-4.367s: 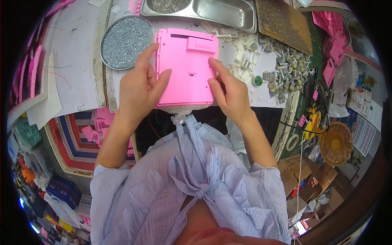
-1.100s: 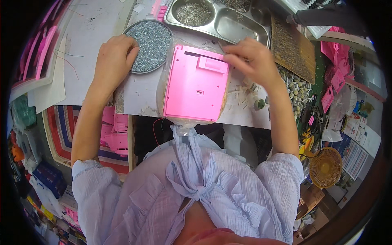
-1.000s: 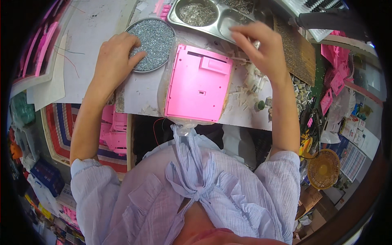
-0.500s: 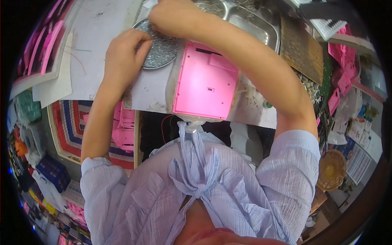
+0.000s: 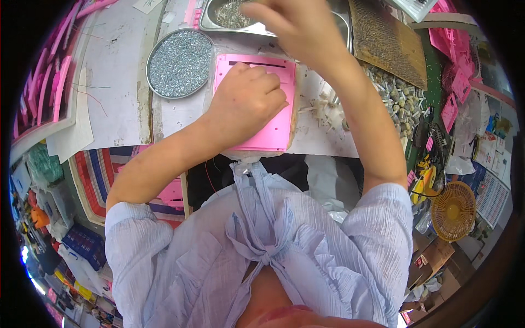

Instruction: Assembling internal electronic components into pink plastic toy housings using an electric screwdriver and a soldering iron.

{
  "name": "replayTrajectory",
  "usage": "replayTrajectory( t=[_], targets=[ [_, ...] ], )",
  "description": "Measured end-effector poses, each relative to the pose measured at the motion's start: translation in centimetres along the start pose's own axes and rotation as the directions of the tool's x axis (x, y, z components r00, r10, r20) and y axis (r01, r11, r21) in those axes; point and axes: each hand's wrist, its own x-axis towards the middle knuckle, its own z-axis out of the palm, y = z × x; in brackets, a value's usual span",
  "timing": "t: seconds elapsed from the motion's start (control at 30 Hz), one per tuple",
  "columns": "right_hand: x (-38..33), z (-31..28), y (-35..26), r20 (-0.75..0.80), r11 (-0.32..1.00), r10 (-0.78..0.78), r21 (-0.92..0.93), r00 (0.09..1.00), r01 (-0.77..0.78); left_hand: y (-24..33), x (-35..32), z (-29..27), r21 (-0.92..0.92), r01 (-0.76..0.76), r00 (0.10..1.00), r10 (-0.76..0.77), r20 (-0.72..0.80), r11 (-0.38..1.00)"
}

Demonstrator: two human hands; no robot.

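Note:
A flat pink plastic panel (image 5: 273, 131) with a dark slot near its far edge and small holes lies in front of me on the worktable. My left hand (image 5: 249, 104) rests over this panel with its fingers curled closed; whatever they may hold is hidden under them. Farther off, my right hand (image 5: 306, 33) hovers by a stainless steel tray (image 5: 268, 31) holding tiny metal parts. Its fingers are smeared and partly cut off by the upper edge. Left of the panel stands a round dish (image 5: 149, 76) full of small silvery screws (image 5: 179, 63).
Right of the panel lie white plastic bits (image 5: 331, 109) and a heap of small pale metal-and-plastic pieces (image 5: 396, 104), below a brown board (image 5: 388, 41). Pink parts (image 5: 54, 87) fill a container at left. A striped bag (image 5: 95, 180) hangs below the table edge.
My left hand has moved right, from beside the screw dish onto the pink panel. My right hand has left the dish and moved right to the steel tray.

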Motion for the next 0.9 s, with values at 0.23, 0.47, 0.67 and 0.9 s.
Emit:
replayTrajectory(
  t=[0.23, 0.47, 0.67, 0.9],
  targets=[
    [-13.2, -3.3, 1.5, -0.076, 0.980, 0.163, -0.101, 0.984, -0.170, 0.8, -0.6, -1.6, 0.049, 0.026, 0.998, -0.029, 0.047, 0.998],
    [-17.1, 1.0, 0.3, -0.072, 0.997, -0.061, -0.047, 0.996, 0.058, -7.9, -4.9, -7.5, 0.336, 0.517, 0.852, -0.510, -0.116, 0.787],
    [-17.1, 3.5, 1.2, -0.086, 0.971, -0.230, -0.090, 0.969, 0.222, -8.6, -7.3, -7.8, 0.110, 0.598, 0.801, -0.598, -0.032, 0.794],
    [-16.3, 2.0, 1.6, -0.001, 0.935, -0.333, -0.131, 0.943, 0.330, -9.1, -7.4, -7.5, -0.018, 0.663, 0.736, -0.656, -0.170, 0.748]
  ],
)
